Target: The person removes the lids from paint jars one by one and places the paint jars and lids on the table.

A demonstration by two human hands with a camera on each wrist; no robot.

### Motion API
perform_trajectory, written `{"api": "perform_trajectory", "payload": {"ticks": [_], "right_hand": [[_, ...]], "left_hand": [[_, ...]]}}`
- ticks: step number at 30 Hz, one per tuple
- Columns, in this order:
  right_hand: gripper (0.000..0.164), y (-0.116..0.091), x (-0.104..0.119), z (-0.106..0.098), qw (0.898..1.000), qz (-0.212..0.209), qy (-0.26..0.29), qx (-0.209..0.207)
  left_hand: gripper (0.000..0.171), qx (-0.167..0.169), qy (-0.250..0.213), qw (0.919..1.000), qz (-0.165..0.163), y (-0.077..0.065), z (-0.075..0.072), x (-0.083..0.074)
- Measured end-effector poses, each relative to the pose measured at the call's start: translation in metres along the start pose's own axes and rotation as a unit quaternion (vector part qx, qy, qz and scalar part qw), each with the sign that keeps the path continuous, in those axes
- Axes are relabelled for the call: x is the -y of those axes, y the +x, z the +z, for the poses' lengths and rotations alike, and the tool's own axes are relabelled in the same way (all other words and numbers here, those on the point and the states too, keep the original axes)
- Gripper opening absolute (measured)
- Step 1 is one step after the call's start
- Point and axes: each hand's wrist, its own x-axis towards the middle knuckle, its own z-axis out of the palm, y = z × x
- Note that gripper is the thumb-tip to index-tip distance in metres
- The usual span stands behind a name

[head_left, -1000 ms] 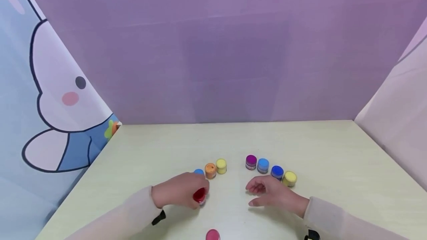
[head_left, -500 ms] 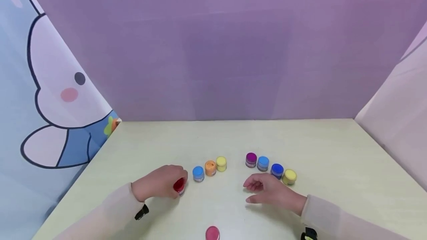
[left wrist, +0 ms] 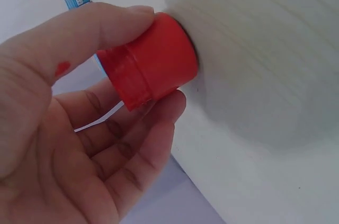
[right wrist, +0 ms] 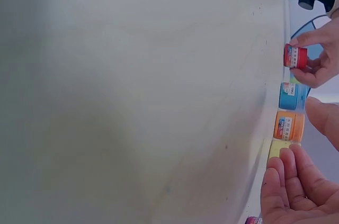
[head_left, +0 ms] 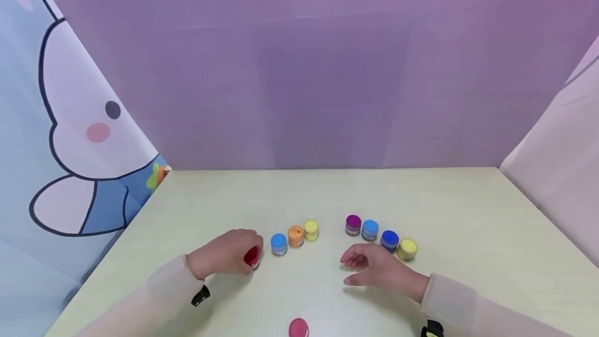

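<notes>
Purple cloth [head_left: 299, 66] hangs behind the pale table [head_left: 215, 196] that I watch from the head camera, with a printed rabbit [head_left: 84, 155] on the cloth at the left. The person's left hand [head_left: 226, 253] pinches a red jar [head_left: 252, 259] between thumb and bent fingers, off the left end of a row and just apart from the light blue jar [head_left: 278, 244]. From the left wrist I see its base close to the table, though I cannot tell whether they touch, and a red mark [left wrist: 62, 68] on the thumb. Past the light blue jar come an orange jar [head_left: 296, 236] and a yellow jar [head_left: 311, 230], close together. The right hand [head_left: 381, 269] is empty, fingers loosely bent and thumb apart from them, beside the other row. That one runs from a purple jar [head_left: 353, 225] through a second light blue jar [head_left: 369, 230] and a dark blue jar [head_left: 389, 241] to a second yellow jar [head_left: 407, 249]. At the bottom of my head view, nearer the person than either hand, is a pink jar [head_left: 298, 328]
</notes>
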Motion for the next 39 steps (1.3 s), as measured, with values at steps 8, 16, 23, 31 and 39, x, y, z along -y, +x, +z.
{"api": "perform_trajectory", "payload": {"ticks": [8,16,23,31,39], "right_hand": [[0.035,-0.001,-0.001,0.002,1.0,-0.01,0.011,0.003],[0.034,0.002,0.003,0.002,1.0,-0.005,-0.005,0.004],[0.033,0.005,0.003,0.005,1.0,0.002,-0.005,0.01],[0.034,0.006,0.006,0.005,1.0,0.0,-0.001,0.011],[0.033,0.005,0.006,0.005,1.0,0.005,-0.006,0.009]], "left_hand": [[0.033,0.017,-0.009,0.9995,-0.024,0.002,-0.006,-0.005],[0.036,-0.016,0.018,0.9984,-0.052,0.02,-0.022,-0.017],[0.037,-0.031,0.012,0.9992,-0.02,0.033,-0.015,-0.025],[0.035,-0.023,0.003,0.9997,-0.011,0.041,-0.012,-0.026],[0.035,-0.005,0.008,0.9999,0.014,0.041,-0.015,-0.036]]}}
